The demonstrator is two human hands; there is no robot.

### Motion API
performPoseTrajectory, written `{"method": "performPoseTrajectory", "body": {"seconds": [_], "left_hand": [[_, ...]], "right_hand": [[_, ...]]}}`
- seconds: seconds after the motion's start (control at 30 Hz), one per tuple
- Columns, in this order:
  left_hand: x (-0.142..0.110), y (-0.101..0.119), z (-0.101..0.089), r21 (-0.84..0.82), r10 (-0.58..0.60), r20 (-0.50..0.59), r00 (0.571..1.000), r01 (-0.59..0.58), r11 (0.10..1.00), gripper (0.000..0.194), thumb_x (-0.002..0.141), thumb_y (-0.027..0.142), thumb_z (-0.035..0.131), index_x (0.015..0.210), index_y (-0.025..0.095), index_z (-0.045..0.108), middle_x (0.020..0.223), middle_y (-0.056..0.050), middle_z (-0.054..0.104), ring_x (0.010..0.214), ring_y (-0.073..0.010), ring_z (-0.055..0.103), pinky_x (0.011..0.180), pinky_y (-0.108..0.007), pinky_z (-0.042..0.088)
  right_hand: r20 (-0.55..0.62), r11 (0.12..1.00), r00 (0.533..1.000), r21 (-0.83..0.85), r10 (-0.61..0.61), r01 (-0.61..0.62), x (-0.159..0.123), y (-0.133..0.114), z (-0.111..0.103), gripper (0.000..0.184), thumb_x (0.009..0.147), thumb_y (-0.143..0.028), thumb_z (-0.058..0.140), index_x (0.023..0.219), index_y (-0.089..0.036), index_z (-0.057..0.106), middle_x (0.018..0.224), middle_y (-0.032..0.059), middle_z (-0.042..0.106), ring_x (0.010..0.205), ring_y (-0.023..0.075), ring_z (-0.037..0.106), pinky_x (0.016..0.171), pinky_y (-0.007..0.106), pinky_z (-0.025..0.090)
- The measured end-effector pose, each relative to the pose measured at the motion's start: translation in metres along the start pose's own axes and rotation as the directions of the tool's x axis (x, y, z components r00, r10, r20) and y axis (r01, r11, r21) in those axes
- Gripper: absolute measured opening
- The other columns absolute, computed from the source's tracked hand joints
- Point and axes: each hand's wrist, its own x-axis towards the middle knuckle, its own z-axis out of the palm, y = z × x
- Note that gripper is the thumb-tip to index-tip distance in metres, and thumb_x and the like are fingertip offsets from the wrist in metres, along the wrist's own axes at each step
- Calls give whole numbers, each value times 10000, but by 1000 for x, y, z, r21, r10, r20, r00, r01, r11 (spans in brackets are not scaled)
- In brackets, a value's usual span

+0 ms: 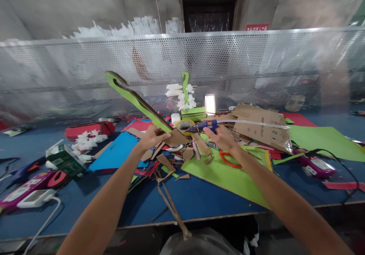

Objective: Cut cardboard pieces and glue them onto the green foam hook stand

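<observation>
My left hand (152,136) is closed on the lower end of a long green hooked cardboard cutout (134,98), which slants up and to the left above the blue table (85,194). A brown cardboard piece (177,137) sits at the cutout's base by my fingers. My right hand (221,136) grips a blue glue gun (203,126) with a clear glue stick (253,123) sticking out to the right; the gun's nozzle points left toward the cutout's base. Cardboard scraps (167,163) lie under both hands.
Green paper sheets (216,173), a blue sheet (119,152), red scissors (228,160) and a flattened cardboard box (262,127) cover the table. A small green hook model with white foam (186,95) stands behind. Power strips (25,192) lie left, a pink one (315,165) right. A perforated metal screen (256,65) backs the table.
</observation>
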Motion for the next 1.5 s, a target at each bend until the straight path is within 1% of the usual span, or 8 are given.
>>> {"method": "performPoseTrajectory", "body": {"seconds": [0.17, 0.4, 0.63, 0.8, 0.93, 1.1, 1.33, 1.5], "left_hand": [[0, -7, -6, 29, 8, -60, 998, -6, 1000, 416, 692, 496, 934, 698, 124, 748, 612, -49, 689, 552, -170, 620, 496, -251, 490], [0, -14, -12, 8, -14, -120, 993, 15, 1000, 421, 680, 504, 930, 730, 128, 747, 664, -62, 714, 617, -197, 661, 548, -274, 538], [0, -16, -10, 71, -24, -76, 997, 29, 997, 414, 710, 507, 913, 696, 128, 746, 623, -55, 699, 574, -187, 646, 517, -268, 517], [1, -15, -6, 62, -6, -38, 999, 8, 998, 396, 730, 496, 904, 754, 126, 766, 671, -73, 727, 620, -215, 688, 555, -288, 550], [1, -11, -3, 93, 14, -23, 1000, -11, 996, 379, 731, 481, 903, 734, 131, 758, 686, -59, 730, 619, -195, 669, 542, -260, 521], [0, -11, 0, 142, 3, -11, 1000, -2, 990, 394, 784, 497, 859, 664, 144, 730, 584, -37, 656, 557, -189, 639, 498, -264, 492], [1, -13, 2, 114, -5, 18, 1000, 3, 994, 385, 755, 501, 876, 790, 132, 774, 674, -50, 714, 628, -221, 689, 538, -277, 534], [0, -13, 1, 117, -20, 28, 999, 16, 993, 410, 782, 524, 856, 813, 123, 776, 697, -59, 722, 645, -222, 691, 559, -287, 546]], "right_hand": [[19, 1000, 1000, -25, 0, 1, 0, -1, -1, 458, 988, -571, 539, 713, -212, 610, 632, 3, 591, 618, 180, 532, 617, 295, 367], [46, 999, 999, -40, 12, -10, 2, 7, -2, 454, 986, -563, 545, 710, -210, 619, 670, 16, 617, 650, 190, 554, 637, 304, 376], [70, 1000, 997, -23, -15, 17, 0, 3, 1, 487, 977, -582, 546, 652, -219, 542, 584, -13, 520, 564, 157, 464, 585, 297, 330], [41, 993, 999, 121, -8, 3, -2, 3, 4, 490, 996, -600, 538, 762, -189, 665, 641, 2, 565, 592, 151, 473, 585, 287, 345], [44, 971, 998, 236, -40, 29, -3, 2, 3, 520, 984, -634, 550, 889, -159, 739, 739, 31, 622, 631, 155, 505, 601, 286, 376], [20, 989, 999, 141, -48, 45, -4, 0, 4, 489, 995, -601, 550, 759, -185, 654, 647, -5, 539, 599, 146, 466, 589, 284, 346], [-40, 999, 998, 34, -41, 43, -3, -1, 5, 503, 1003, -593, 511, 681, -209, 562, 620, 3, 533, 617, 170, 510, 598, 300, 342], [-34, 1000, 999, -4, -19, 19, -3, -1, 5, 540, 998, -627, 508, 653, -213, 539, 587, -5, 507, 583, 169, 508, 586, 301, 331]]}}
